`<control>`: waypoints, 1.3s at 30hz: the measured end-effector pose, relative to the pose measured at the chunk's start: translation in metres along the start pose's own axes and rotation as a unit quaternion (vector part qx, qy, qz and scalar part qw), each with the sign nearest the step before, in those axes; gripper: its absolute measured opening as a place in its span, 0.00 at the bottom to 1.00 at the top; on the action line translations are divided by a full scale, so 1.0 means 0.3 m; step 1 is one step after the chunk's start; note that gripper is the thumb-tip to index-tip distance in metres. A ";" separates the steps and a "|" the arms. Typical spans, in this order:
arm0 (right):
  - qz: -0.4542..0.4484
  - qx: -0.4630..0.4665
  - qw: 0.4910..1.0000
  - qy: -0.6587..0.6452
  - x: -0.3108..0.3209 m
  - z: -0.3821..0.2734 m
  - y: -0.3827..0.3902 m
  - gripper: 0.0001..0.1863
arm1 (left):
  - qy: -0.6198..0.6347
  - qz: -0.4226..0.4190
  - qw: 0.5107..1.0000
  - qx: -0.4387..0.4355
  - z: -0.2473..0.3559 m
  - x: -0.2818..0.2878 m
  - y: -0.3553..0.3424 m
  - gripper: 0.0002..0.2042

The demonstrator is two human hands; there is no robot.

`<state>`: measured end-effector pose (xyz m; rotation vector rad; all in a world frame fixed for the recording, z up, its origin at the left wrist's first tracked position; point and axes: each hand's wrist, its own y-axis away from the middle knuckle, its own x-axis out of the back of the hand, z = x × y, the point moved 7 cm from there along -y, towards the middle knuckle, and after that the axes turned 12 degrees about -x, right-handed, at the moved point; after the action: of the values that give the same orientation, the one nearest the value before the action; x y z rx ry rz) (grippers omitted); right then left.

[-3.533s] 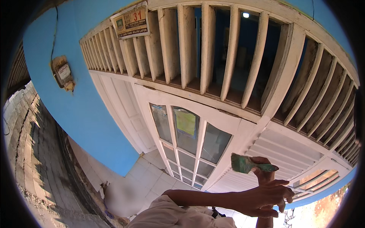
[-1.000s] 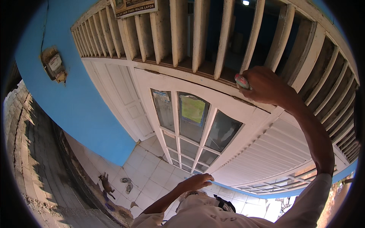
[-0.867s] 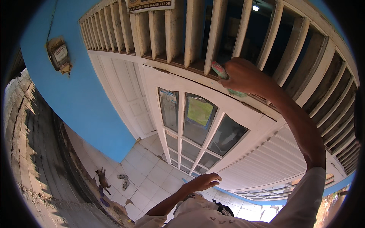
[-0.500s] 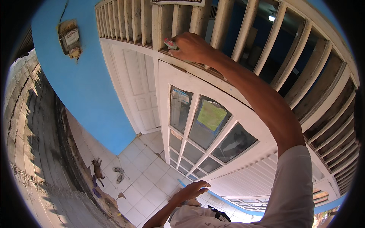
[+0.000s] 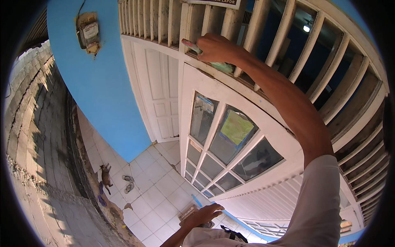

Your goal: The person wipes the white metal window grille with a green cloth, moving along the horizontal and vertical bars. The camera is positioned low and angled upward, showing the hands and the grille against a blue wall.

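My right hand (image 5: 217, 50) is raised high and closed round a small brush-like tool (image 5: 191, 45). One end of this tool, red and greenish, sticks out to the left of my fist. A pale green part shows below my palm, against the ledge under the white slats (image 5: 230, 24). How far it touches the dirty ledge I cannot tell. Low in front of my body, my left hand (image 5: 207, 215) is held in the air, fingers stretched out, with nothing in it. Beneath the right arm is a white door or window frame (image 5: 205, 150) with glass panes.
A blue wall (image 5: 111, 94) with a meter box (image 5: 89, 33) stands at the left, beside a white panelled door (image 5: 160, 94). On the floor tiles lie a cat (image 5: 105, 178), grey sandals (image 5: 128, 184) and purple sandals (image 5: 101, 194). A rough block wall (image 5: 37, 144) borders the far left.
The view has shifted, so the surroundings sit farther right and higher. My right hand has turned and moved slightly right along the ledge, showing more of the tool. The left hand stays low.
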<state>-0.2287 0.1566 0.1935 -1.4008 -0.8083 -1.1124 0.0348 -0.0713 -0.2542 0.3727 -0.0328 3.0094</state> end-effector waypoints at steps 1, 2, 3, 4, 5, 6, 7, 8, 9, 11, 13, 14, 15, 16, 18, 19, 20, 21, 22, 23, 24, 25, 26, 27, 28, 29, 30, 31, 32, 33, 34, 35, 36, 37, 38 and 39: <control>0.012 0.022 0.996 -0.091 -0.004 -0.003 -0.007 0.12 | -0.007 0.011 1.000 0.003 -0.014 0.000 0.010 0.17; 0.024 0.042 0.983 -0.180 0.003 0.009 -0.004 0.11 | -0.014 0.020 1.000 0.004 -0.030 -0.002 0.020 0.17; 0.039 0.039 0.985 -0.164 0.014 0.011 0.004 0.11 | -0.013 0.023 1.000 0.015 -0.059 -0.012 0.034 0.18; 0.052 0.047 0.986 -0.151 0.037 -0.014 0.001 0.11 | -0.012 0.036 0.999 0.027 -0.095 -0.018 0.050 0.18; 0.066 0.052 0.987 -0.137 0.065 -0.033 0.004 0.11 | -0.010 0.047 0.998 0.038 -0.130 -0.025 0.063 0.18; 0.057 0.034 0.995 -0.073 0.074 -0.047 0.005 0.13 | -0.019 0.062 0.997 0.038 -0.164 -0.034 0.085 0.17; 0.049 0.013 0.999 -0.005 0.097 -0.050 0.017 0.15 | -0.029 0.074 0.996 0.036 -0.187 -0.042 0.099 0.17; 0.041 -0.008 0.997 0.062 0.116 -0.053 0.030 0.17 | -0.038 0.086 0.995 0.034 -0.210 -0.047 0.110 0.16; 0.015 -0.035 0.994 0.103 0.125 -0.045 0.061 0.18 | -0.041 0.082 0.995 0.035 -0.208 -0.043 0.114 0.16; 0.003 -0.024 0.989 0.149 0.091 -0.040 0.072 0.18 | -0.045 0.078 0.995 0.038 -0.202 -0.041 0.117 0.16; 0.009 0.015 0.982 0.190 0.032 -0.020 0.082 0.16 | -0.056 0.075 0.995 0.020 -0.191 -0.032 0.110 0.16; 0.009 0.021 0.986 0.167 0.004 -0.007 0.075 0.15 | -0.061 0.075 0.995 0.013 -0.184 -0.027 0.109 0.16; 0.008 0.029 0.989 0.144 -0.014 -0.018 0.072 0.13 | -0.067 0.075 0.995 0.013 -0.171 -0.018 0.106 0.16; 0.008 0.037 0.992 0.120 -0.019 -0.022 0.073 0.13 | -0.072 0.073 0.995 0.012 -0.154 -0.007 0.097 0.15; -0.005 0.022 0.990 -0.138 0.028 0.018 0.057 0.13 | -0.081 0.077 0.994 0.010 -0.150 -0.004 0.098 0.15; 0.035 0.038 0.989 -0.138 0.061 0.012 0.051 0.13 | -0.084 0.083 0.993 0.009 -0.163 -0.010 0.102 0.15; 0.076 0.054 0.986 -0.138 0.089 0.002 0.045 0.14 | -0.088 0.088 0.992 0.007 -0.175 -0.014 0.103 0.15; 0.077 0.058 0.987 -0.129 0.097 -0.014 0.052 0.14 | -0.082 0.087 0.993 0.003 -0.180 -0.019 0.107 0.15; 0.069 0.040 0.989 -0.127 0.086 -0.026 0.060 0.14 | -0.077 0.087 0.993 -0.002 -0.184 -0.023 0.111 0.15; 0.060 0.022 0.990 -0.125 0.065 -0.046 0.076 0.14 | -0.071 0.087 0.994 -0.007 -0.189 -0.027 0.116 0.15; 0.053 0.007 0.991 -0.122 0.061 -0.060 0.082 0.15 | -0.064 0.085 0.994 -0.002 -0.183 -0.024 0.111 0.15; 0.128 0.092 0.982 -0.108 0.036 -0.055 0.091 0.13 | -0.056 0.072 0.996 -0.001 -0.168 -0.028 0.103 0.15; 0.089 0.073 0.993 -0.029 -0.017 0.014 0.087 0.14 | -0.049 0.059 0.997 0.001 -0.159 -0.032 0.097 0.15; 0.048 0.058 0.996 0.047 -0.044 0.040 0.091 0.14 | -0.060 0.056 0.997 -0.002 -0.164 -0.031 0.098 0.15; 0.005 0.055 0.991 0.119 -0.037 -0.030 0.095 0.14 | -0.069 0.066 0.995 0.000 -0.183 -0.034 0.108 0.15; -0.144 -0.025 0.982 0.124 -0.032 -0.037 0.112 0.15 | -0.078 0.075 0.994 0.001 -0.207 -0.039 0.119 0.15; -0.160 -0.046 0.976 0.143 0.011 -0.051 0.111 0.15 | -0.108 0.088 0.990 -0.036 -0.240 -0.046 0.122 0.15; -0.179 -0.067 0.969 0.154 0.022 -0.056 0.110 0.16 | -0.137 0.099 0.983 -0.066 -0.297 -0.058 0.157 0.15; -0.199 -0.097 0.960 0.170 0.023 -0.026 0.129 0.17 | -0.165 0.102 0.976 -0.101 -0.320 -0.070 0.179 0.15; -0.134 -0.049 0.983 0.115 0.054 0.002 0.132 0.17 | -0.129 0.093 0.986 -0.043 -0.328 -0.066 0.179 0.15; -0.123 -0.031 0.983 0.133 0.055 0.020 0.128 0.17 | -0.094 0.084 0.992 0.016 -0.301 -0.052 0.188 0.15; -0.112 -0.011 0.982 0.151 0.053 0.028 0.120 0.17 | -0.059 0.075 0.993 0.076 -0.301 -0.044 0.191 0.15; -0.101 0.007 0.981 0.165 0.052 0.024 0.119 0.17 | -0.099 0.075 0.992 0.018 -0.320 -0.055 0.187 0.15; -0.122 -0.016 0.978 0.169 0.018 0.016 0.088 0.18 | -0.139 0.079 0.986 -0.038 -0.383 -0.085 0.187 0.15; -0.100 -0.001 0.985 0.139 -0.008 -0.002 0.049 0.18 | -0.178 0.083 0.976 -0.092 -0.410 -0.103 0.189 0.15; -0.081 0.007 0.990 0.111 -0.035 0.010 0.021 0.18 | -0.155 0.083 0.983 -0.057 -0.382 -0.083 0.180 0.15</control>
<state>-0.2257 0.1598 0.1816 -1.1903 -0.7763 -1.3587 0.0252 -0.1236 -0.3719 0.8604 -0.2732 3.0587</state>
